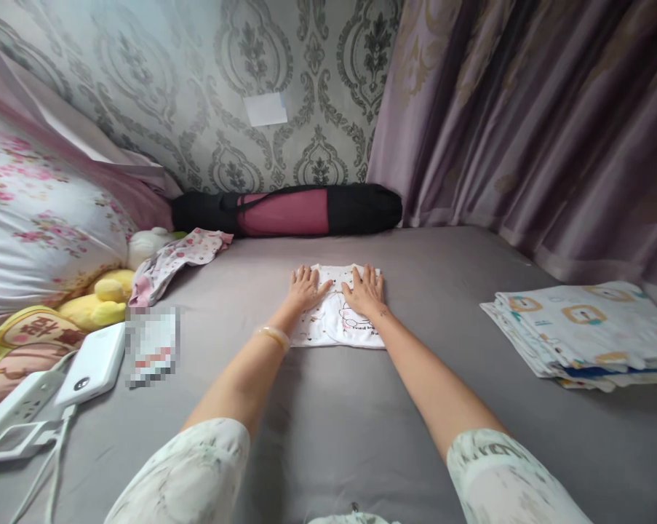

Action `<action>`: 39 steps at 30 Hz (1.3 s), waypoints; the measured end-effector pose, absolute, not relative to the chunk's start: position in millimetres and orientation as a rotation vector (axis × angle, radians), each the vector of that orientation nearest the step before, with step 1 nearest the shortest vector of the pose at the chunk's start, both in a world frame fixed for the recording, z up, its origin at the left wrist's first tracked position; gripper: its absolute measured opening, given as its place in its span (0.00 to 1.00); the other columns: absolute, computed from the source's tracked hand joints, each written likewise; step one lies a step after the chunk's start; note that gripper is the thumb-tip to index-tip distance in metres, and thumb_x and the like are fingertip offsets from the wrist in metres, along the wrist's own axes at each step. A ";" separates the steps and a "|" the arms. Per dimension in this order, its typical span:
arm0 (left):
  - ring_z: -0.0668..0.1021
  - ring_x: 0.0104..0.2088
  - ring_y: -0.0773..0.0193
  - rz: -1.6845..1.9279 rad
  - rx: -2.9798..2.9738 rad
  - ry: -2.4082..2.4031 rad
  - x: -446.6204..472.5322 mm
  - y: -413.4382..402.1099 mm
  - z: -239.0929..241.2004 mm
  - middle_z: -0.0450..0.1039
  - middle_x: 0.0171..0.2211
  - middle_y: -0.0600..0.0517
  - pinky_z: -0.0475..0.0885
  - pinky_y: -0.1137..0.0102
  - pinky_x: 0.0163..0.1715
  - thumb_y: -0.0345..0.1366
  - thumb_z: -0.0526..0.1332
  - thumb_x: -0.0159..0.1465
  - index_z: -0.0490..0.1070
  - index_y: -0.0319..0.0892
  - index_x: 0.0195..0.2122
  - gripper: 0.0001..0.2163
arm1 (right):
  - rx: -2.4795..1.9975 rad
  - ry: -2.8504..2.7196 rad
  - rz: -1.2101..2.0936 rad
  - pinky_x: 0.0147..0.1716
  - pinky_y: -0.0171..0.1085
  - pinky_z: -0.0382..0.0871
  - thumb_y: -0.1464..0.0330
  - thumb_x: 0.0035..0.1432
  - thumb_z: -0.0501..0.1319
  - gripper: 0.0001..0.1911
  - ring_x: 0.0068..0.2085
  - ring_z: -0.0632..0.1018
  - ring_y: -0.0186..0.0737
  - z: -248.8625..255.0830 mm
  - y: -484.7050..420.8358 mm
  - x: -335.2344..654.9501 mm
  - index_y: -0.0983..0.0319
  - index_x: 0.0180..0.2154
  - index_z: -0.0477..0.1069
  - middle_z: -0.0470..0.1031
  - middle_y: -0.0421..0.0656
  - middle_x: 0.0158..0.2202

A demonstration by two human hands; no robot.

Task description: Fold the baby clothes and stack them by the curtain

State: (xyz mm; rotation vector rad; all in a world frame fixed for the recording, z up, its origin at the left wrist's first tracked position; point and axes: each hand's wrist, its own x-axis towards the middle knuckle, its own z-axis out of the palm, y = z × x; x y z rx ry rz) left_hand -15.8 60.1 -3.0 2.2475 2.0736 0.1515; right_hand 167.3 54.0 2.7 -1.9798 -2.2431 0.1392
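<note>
Head view, near to far. Two bare forearms in pale patterned short sleeves reach forward over the grey bed sheet (328,422); the left wrist carries a pale bangle (273,336). At the bed's near left edge lie a white power strip with cable (12,422) and a white power bank (91,364).

Mid-bed: the left hand (305,286) and the right hand (365,290) both lie flat, fingers spread and palms down, grasping nothing, pressed side by side on the far half of a small white printed cotton garment (336,320). The garment rests near the centre of the bed as a compact rectangle with its edges squared, which suggests that the folding is largely finished and only the smoothing is in hand. Well apart, toward the bed's right edge, sits a stack of folded white cloths with orange and teal prints (579,327), judged to be completed pieces.

Toward the far left corner lies a loose, crumpled pink floral garment (175,258), apparently not yet folded, beside yellow plush toys (102,298) and a floral pillow (38,218). Along the far edge, against the patterned wall, lies a black and pink rolled bag (287,211); mauve curtains (524,116) hang at the right.
</note>
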 end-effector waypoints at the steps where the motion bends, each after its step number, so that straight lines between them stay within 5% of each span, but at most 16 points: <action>1: 0.47 0.69 0.46 0.150 2.232 2.070 -15.9 60.1 -4.4 0.46 0.69 0.37 0.42 0.50 0.65 0.61 0.36 0.65 0.51 0.36 0.67 0.39 | -1.984 -2.248 0.148 0.64 0.54 0.35 0.52 0.67 0.41 0.36 0.69 0.45 0.56 3.1 54.4 167.2 0.66 0.69 0.47 0.43 0.57 0.70; 15: 0.42 0.70 0.49 0.118 2.112 1.930 -23.3 53.3 19.4 0.39 0.71 0.41 0.40 0.44 0.64 0.59 0.35 0.66 0.44 0.40 0.69 0.37 | -1.843 -2.349 0.357 0.65 0.55 0.33 0.53 0.67 0.34 0.36 0.70 0.42 0.50 18.1 54.1 180.3 0.66 0.70 0.41 0.39 0.52 0.72; 20: 0.44 0.70 0.55 0.133 2.375 1.780 -27.6 4.0 24.8 0.41 0.71 0.45 0.37 0.51 0.66 0.54 0.36 0.69 0.42 0.41 0.70 0.33 | -1.589 -2.529 0.353 0.67 0.49 0.32 0.54 0.68 0.35 0.36 0.71 0.38 0.45 23.3 17.7 200.1 0.67 0.70 0.41 0.35 0.50 0.72; 39: 0.45 0.70 0.55 0.040 2.482 1.642 -22.3 -45.3 12.0 0.41 0.71 0.45 0.40 0.53 0.67 0.55 0.36 0.69 0.45 0.42 0.70 0.33 | -1.522 -2.701 0.326 0.66 0.52 0.33 0.53 0.68 0.39 0.34 0.70 0.44 0.50 16.3 -25.2 209.2 0.63 0.69 0.48 0.41 0.51 0.71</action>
